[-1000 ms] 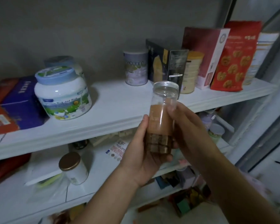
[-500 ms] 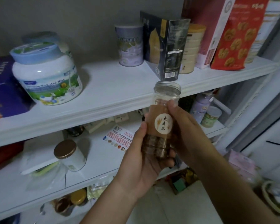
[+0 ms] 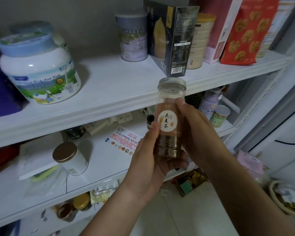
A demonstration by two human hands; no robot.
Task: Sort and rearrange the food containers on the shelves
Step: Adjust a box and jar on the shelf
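A clear plastic jar (image 3: 170,106) with a silver screw lid, a brown band and a round white label is upright in front of the upper shelf (image 3: 109,92). My left hand (image 3: 152,159) cups its base and left side, thumb beside the label. My right hand (image 3: 196,133) grips its right side, fingers curled round the back. Dark contents fill the jar's lower part. On the upper shelf stand a big white tub with a blue lid (image 3: 37,68), a grey tin (image 3: 133,36), a dark box (image 3: 170,40) and a red snack bag (image 3: 249,29).
The middle shelf (image 3: 99,160) carries a white jar with a bronze lid (image 3: 70,159), a printed leaflet (image 3: 124,140), a lilac bottle (image 3: 209,104) and a small green-labelled tub (image 3: 220,116). Jars (image 3: 71,206) sit on the lowest shelf. A box of oddments (image 3: 191,181) lies on the tiled floor.
The jar has turned in my hands, bringing the round label to the front. The view has moved closer to the shelves and tilted downward.
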